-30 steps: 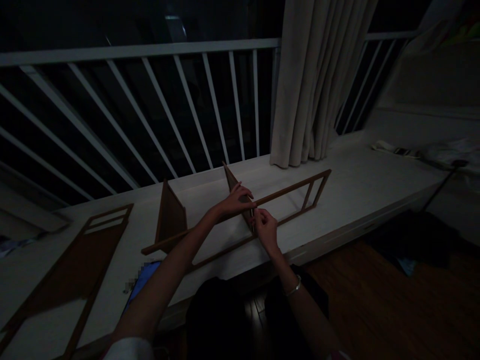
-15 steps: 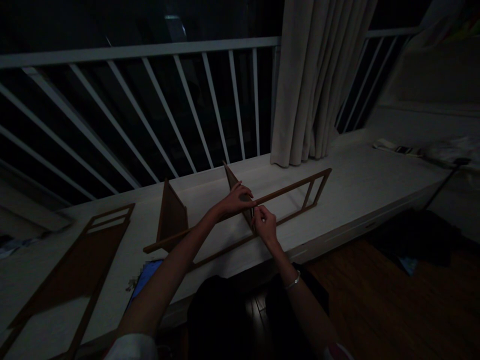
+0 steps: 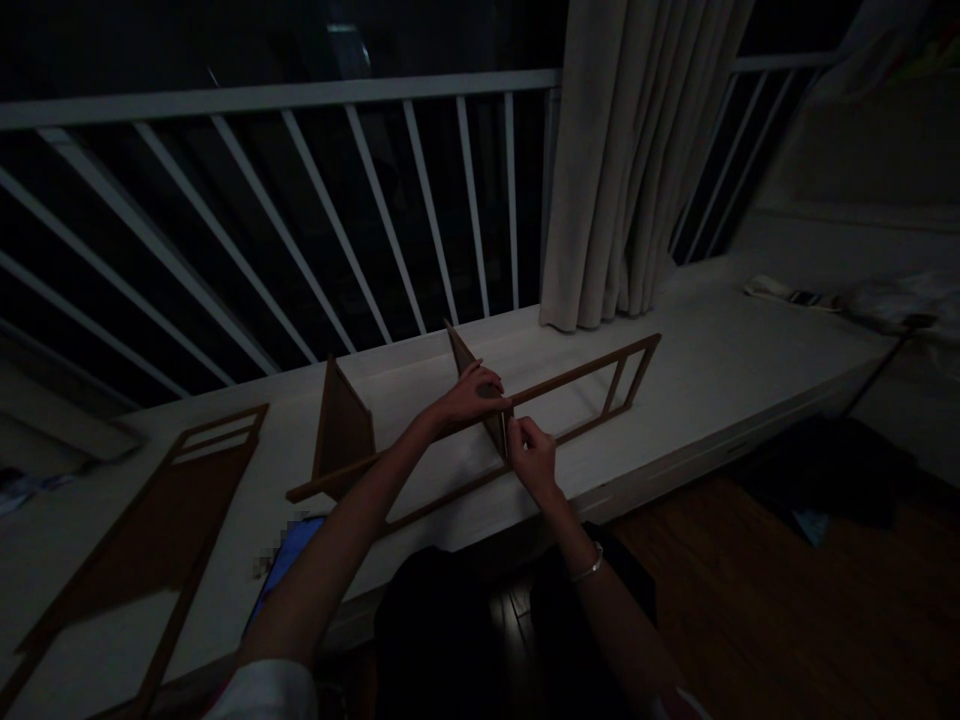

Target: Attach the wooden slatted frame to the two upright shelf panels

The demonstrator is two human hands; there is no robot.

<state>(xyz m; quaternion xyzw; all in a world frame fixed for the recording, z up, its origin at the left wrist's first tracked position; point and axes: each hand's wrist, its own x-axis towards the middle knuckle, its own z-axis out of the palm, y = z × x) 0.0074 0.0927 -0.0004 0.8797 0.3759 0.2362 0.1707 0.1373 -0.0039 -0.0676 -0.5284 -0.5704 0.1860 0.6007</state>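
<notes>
A brown wooden side frame [image 3: 581,378] of a small rack stands on its edge on the white ledge, with two boards crossing it. My left hand [image 3: 471,400] grips the frame's upper rail where the middle board [image 3: 462,350] meets it, thumb along the rail. Just below and to the right, my right hand [image 3: 534,455] is closed in a pinch beside that board's edge. Whatever sits between its fingertips is too dark and small to make out. The other board [image 3: 345,425] rises upright at the frame's left end, partly behind my left forearm.
A second wooden side frame with a panel [image 3: 150,525] lies flat on the ledge [image 3: 697,380] at left. A phone-like blue screen [image 3: 292,555] is beside my left forearm. White railings [image 3: 420,200] and a curtain [image 3: 607,180] stand behind. Dark cloth [image 3: 832,480] lies on the floor.
My right hand has shifted slightly down and right, away from the left thumb, still pinched. My left hand stays on the rail, and the frame has hardly moved.
</notes>
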